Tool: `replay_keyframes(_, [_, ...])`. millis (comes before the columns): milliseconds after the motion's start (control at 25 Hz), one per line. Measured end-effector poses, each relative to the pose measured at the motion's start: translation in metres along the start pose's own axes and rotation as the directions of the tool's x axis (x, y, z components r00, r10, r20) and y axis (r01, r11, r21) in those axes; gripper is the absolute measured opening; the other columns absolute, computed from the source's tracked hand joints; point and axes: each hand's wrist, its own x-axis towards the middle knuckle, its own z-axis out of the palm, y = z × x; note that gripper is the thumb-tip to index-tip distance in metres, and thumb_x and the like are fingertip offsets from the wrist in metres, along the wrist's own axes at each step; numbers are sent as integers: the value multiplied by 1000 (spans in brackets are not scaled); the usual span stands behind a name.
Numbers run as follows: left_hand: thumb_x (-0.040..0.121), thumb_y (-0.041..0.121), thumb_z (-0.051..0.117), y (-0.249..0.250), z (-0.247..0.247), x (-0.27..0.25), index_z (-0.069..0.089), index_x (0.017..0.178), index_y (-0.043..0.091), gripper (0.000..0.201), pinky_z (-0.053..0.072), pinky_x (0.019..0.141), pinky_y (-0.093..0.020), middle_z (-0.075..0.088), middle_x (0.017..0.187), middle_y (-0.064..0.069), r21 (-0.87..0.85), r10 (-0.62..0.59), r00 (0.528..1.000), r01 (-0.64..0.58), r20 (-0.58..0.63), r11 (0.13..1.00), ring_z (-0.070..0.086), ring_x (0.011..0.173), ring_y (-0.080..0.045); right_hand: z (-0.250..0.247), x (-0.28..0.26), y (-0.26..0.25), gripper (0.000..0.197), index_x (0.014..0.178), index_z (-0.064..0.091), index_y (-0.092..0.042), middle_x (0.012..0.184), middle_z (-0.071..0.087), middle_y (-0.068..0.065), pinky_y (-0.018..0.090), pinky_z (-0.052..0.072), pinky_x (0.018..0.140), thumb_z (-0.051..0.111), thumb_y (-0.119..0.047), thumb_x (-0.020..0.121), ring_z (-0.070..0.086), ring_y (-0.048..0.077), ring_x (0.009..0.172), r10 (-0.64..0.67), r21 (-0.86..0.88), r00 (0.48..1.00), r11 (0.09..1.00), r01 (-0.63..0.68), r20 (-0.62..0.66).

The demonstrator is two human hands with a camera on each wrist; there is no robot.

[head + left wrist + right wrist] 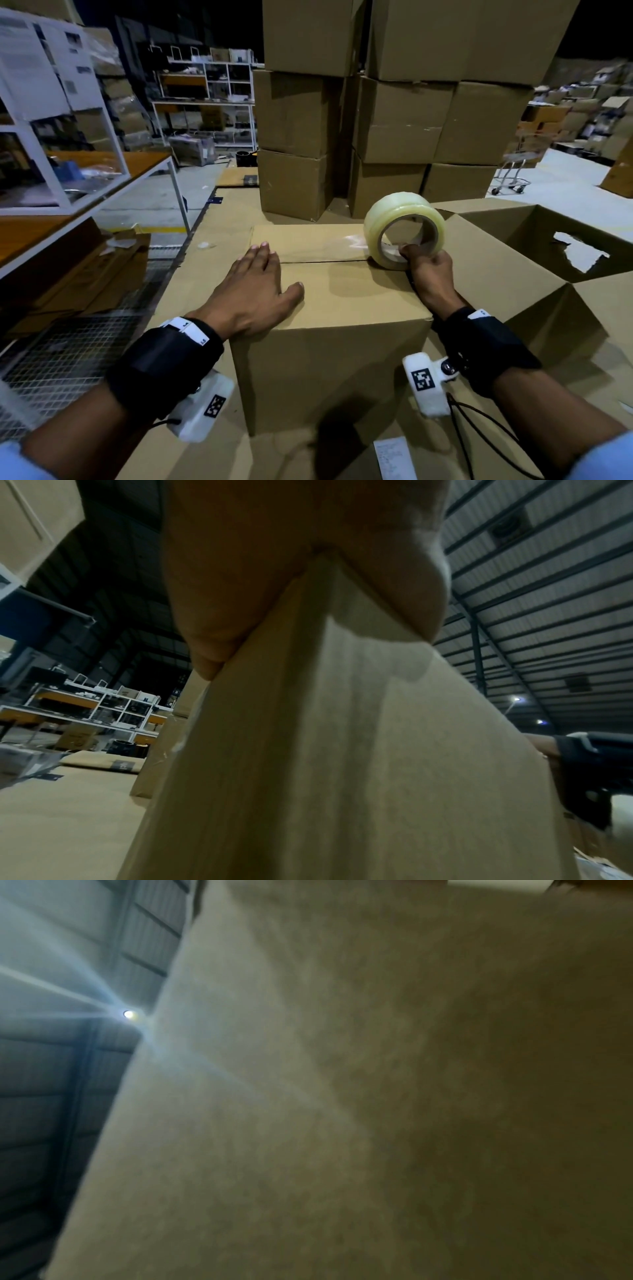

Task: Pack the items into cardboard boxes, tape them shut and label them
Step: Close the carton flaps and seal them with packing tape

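I found the closed box [329, 308] under my flat, spread left hand [255, 291], its seam taped only beyond my fingertips. My right hand [430, 270] gripped the tape roll [404, 228], fingers hooked through its core. Remaining taping and labelling were outstanding.

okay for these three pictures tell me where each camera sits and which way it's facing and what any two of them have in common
Head: worn on the head, facing forward and down at the closed box; shows the left hand flat on top and the right hand gripping the tape roll.
Left wrist: under the left wrist, facing up along the closed box; shows the left hand pressed on its top edge.
Right wrist: under the right wrist, close against blurred cardboard, roof behind; the hand itself does not show.
Shared: head and left wrist both show the closed box and left hand.
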Motion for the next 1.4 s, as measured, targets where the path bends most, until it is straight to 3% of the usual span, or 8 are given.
replay_keyframes(320, [100, 64, 22, 1, -2, -1, 0, 160, 12, 82, 0, 124, -37, -12, 167, -8, -22, -7, 1000, 7, 0, 1000, -10, 154, -21, -3, -11, -7, 19, 111, 64, -12, 102, 68, 5, 34, 49, 79, 62, -21, 94, 63, 21, 95, 42, 89, 999, 995, -39, -30])
replay_keyframes(400, [100, 63, 22, 2, -2, -2, 0, 160, 11, 82, 0, 124, -37, -12, 167, -8, -24, -6, 1000, 6, 2, 1000, -10, 154, -21, -5, -15, -5, 20, 105, 65, -13, 103, 70, 7, 35, 50, 79, 65, -29, 93, 64, 21, 92, 82, 105, 997, 991, -81, -9])
replay_keyframes(560, [101, 62, 23, 1, -2, -3, 0, 160, 10, 82, 0, 125, -37, -12, 167, -9, -34, -2, 1000, 2, -10, 999, -10, 154, -21, -3, -18, 2, 45, 102, 72, -21, 102, 75, 2, 43, 51, 92, 76, -58, 77, 67, 23, 100, 71, -17, 995, 997, -70, 74])
replay_keyframes(680, [101, 62, 24, 1, -2, -2, 0, 160, 10, 82, 0, 125, -37, -11, 167, -9, -36, 2, 1000, -2, -6, 999, -10, 154, -21, -4, -16, -2, 36, 106, 71, -16, 101, 75, 6, 44, 54, 90, 73, -44, 84, 68, 27, 99, 75, 13, 997, 997, -75, 23])
replay_keyframes(840, [100, 63, 23, 0, -1, -1, 1, 160, 10, 83, 0, 125, -37, -11, 168, -9, -33, 2, 1000, -2, -10, 999, -9, 155, -21, -4, -20, -7, 20, 106, 68, -10, 92, 71, 6, 31, 50, 69, 63, -25, 94, 66, 21, 85, 37, 66, 999, 997, -35, -30])
replay_keyframes(1160, [98, 65, 23, 1, -1, 0, 0, 160, 11, 86, 0, 124, -37, -11, 168, -8, -44, 0, 1000, 0, -4, 999, -10, 154, -20, -4, -19, -7, 19, 110, 64, -12, 93, 67, 1, 27, 44, 66, 62, -24, 95, 60, 14, 84, 42, 95, 997, 995, -35, -68])
replay_keyframes(1400, [100, 63, 24, 1, -2, -2, 0, 160, 10, 83, 1, 126, -39, -12, 167, -9, -39, 5, 1000, -5, -1, 999, -9, 155, -21, -4, -19, -8, 24, 115, 61, -12, 99, 67, 6, 31, 45, 67, 62, -25, 95, 62, 20, 87, 103, 156, 993, 983, -92, -63])
